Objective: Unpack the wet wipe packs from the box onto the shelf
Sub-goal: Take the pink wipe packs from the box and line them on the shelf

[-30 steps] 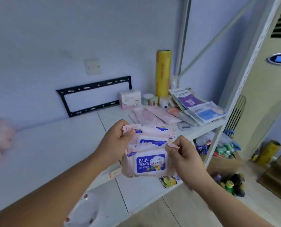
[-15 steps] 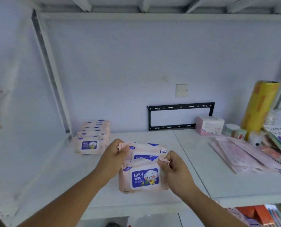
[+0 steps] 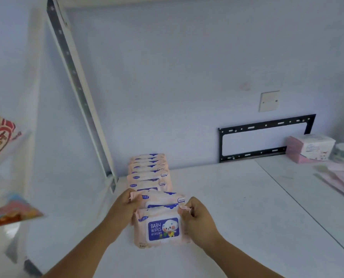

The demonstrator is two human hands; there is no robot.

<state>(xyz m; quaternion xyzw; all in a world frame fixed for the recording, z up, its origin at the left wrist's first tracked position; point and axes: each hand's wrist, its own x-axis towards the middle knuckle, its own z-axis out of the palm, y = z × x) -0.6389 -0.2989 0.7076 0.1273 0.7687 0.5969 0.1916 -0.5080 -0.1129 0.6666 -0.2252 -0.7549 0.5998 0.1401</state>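
I hold pink wet wipe packs (image 3: 160, 227) with blue "BABY WIPES" labels, at least two stacked front to back, upright over the white shelf (image 3: 237, 207). My left hand (image 3: 125, 205) grips their left edges and my right hand (image 3: 195, 217) pinches their right edges. Directly behind them a row of several identical packs (image 3: 149, 171) stands on the shelf, running back to the wall. The held packs sit just in front of that row. The box is out of view.
A white slotted shelf post (image 3: 81, 97) slants up at the left of the row. A black metal frame (image 3: 265, 137) leans on the wall. A pink-and-white carton (image 3: 309, 147) and flat pink packets (image 3: 339, 179) lie at the right. Printed bags (image 3: 0, 137) hang at far left.
My view has swung left from the shelf's right end to its left end. Both hands have carried the packs along and now hold them right in front of the standing row.
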